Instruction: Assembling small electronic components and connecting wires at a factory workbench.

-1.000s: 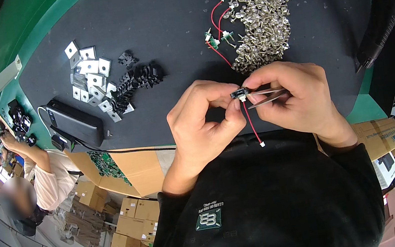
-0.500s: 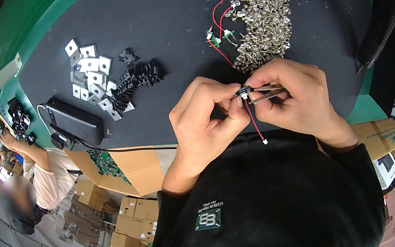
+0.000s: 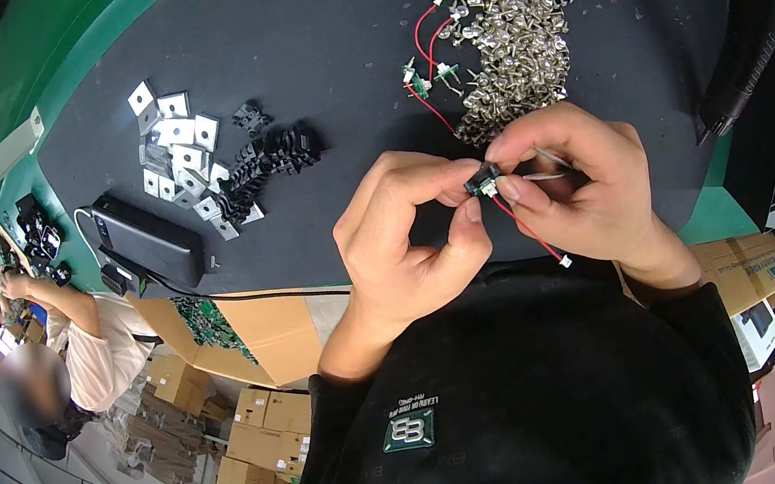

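Between my hands, over the near middle of the mat, is a small green circuit board (image 3: 476,187) with a black plastic part (image 3: 488,171) and a white connector. From it a red wire (image 3: 532,235) runs down to the right, ending in a white plug (image 3: 565,262). The fingertips of my left hand (image 3: 406,234) pinch the board's left side. My right hand (image 3: 592,179) presses thumb and forefinger at its right side. Metal tweezers (image 3: 549,176) lie within the curled right fingers, their tips pointing away from the board and partly hidden.
Beyond my hands lies a heap of metal screws (image 3: 517,36), with wired boards (image 3: 422,84) at its left. Square metal plates (image 3: 181,132) and black plastic parts (image 3: 271,154) lie on the left, near a black power bank (image 3: 149,238). A black ribbed tube (image 3: 745,73) stands right. A person (image 3: 90,348) works at left.
The board has turned in my fingers, and its red wire has swung right. The tweezers, at the board before, have drawn back into my right hand, whose thumb and forefinger now touch the part.
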The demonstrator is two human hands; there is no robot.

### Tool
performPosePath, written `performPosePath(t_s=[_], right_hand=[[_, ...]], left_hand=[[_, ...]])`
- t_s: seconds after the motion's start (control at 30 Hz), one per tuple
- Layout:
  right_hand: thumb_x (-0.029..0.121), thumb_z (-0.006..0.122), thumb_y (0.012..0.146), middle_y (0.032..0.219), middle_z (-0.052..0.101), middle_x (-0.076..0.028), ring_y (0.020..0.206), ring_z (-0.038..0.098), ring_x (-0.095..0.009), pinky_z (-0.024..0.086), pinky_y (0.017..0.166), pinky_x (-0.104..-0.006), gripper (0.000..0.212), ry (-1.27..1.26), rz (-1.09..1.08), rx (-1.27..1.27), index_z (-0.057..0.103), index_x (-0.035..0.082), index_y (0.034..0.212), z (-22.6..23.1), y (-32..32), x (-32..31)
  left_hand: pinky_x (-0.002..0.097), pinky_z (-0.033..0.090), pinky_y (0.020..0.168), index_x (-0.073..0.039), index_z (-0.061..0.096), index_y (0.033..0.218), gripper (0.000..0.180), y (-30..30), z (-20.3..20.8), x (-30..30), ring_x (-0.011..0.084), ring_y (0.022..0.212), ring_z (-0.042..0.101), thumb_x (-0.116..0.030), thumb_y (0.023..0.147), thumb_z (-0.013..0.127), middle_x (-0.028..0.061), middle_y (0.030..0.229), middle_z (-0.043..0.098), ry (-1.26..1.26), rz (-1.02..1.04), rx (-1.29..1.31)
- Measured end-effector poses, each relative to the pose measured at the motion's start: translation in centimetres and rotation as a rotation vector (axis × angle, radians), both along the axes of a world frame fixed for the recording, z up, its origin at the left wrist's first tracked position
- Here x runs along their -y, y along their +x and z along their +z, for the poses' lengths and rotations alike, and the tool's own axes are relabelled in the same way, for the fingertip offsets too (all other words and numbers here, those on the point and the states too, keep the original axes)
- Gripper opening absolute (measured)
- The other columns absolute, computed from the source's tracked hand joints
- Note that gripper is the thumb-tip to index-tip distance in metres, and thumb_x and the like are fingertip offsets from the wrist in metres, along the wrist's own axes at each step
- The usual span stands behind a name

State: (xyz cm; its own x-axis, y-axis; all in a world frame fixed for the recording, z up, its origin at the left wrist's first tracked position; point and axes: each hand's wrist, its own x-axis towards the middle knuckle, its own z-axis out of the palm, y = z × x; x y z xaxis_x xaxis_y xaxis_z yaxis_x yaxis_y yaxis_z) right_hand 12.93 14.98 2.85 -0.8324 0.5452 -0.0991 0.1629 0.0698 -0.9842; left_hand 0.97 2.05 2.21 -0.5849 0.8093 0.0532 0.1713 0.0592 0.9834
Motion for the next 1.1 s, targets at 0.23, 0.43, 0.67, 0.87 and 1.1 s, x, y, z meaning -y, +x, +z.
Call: performPosePath(t_s=[0.23,0.43,0.67,0.87,1.1], right_hand=[[0.001,0.071,0.070,0.079,0.065,-0.004,0.060,0.062,-0.009,0.047,0.047,-0.0218,0.024,0.054,0.038,0.010,0.060,0.002,0.091,0.04,-0.14,-0.09],[0.003,0.072,0.070,0.079,0.063,-0.005,0.065,0.066,-0.015,0.051,0.050,-0.0247,0.023,0.178,0.058,0.034,0.058,0.003,0.088,0.11,0.13,0.14],[-0.001,0.071,0.069,0.076,0.062,-0.001,0.050,0.051,-0.005,0.039,0.043,-0.0196,0.025,0.010,0.032,0.062,0.057,0.005,0.089,0.15,0.16,-0.02],[-0.002,0.070,0.069,0.076,0.062,0.001,0.047,0.045,-0.001,0.034,0.042,-0.0183,0.025,-0.167,-0.050,0.053,0.056,0.006,0.088,-0.27,0.37,0.48],[-0.003,0.070,0.071,0.076,0.065,-0.002,0.054,0.056,-0.003,0.041,0.045,-0.0184,0.022,-0.052,0.024,0.071,0.057,0.004,0.087,0.31,-0.16,0.14]], left_hand=[[0.0255,0.048,0.057,0.000,0.063,0.088,0.023,-0.32,-0.39,0.01,0.0145,0.061,0.058,0.004,0.066,0.069,0.0088,0.077,0.063,-0.021,-0.022,-0.038],[0.0240,0.044,0.053,-0.001,0.063,0.085,0.021,-0.15,-0.29,0.28,0.0118,0.056,0.053,0.003,0.066,0.071,0.0057,0.070,0.058,-0.097,-0.031,0.011],[0.0229,0.045,0.058,0.001,0.062,0.090,0.022,0.19,-0.26,-0.19,0.0109,0.063,0.053,0.008,0.069,0.064,0.0080,0.079,0.058,-0.046,0.001,0.192],[0.0237,0.047,0.063,0.003,0.061,0.093,0.024,0.09,-0.32,-0.24,0.0134,0.071,0.057,0.011,0.069,0.060,0.0111,0.085,0.060,0.022,0.006,0.226],[0.0251,0.049,0.063,0.002,0.062,0.088,0.020,-0.37,-0.29,-0.02,0.0174,0.070,0.060,0.008,0.068,0.062,0.0111,0.081,0.063,-0.023,-0.006,0.099]])
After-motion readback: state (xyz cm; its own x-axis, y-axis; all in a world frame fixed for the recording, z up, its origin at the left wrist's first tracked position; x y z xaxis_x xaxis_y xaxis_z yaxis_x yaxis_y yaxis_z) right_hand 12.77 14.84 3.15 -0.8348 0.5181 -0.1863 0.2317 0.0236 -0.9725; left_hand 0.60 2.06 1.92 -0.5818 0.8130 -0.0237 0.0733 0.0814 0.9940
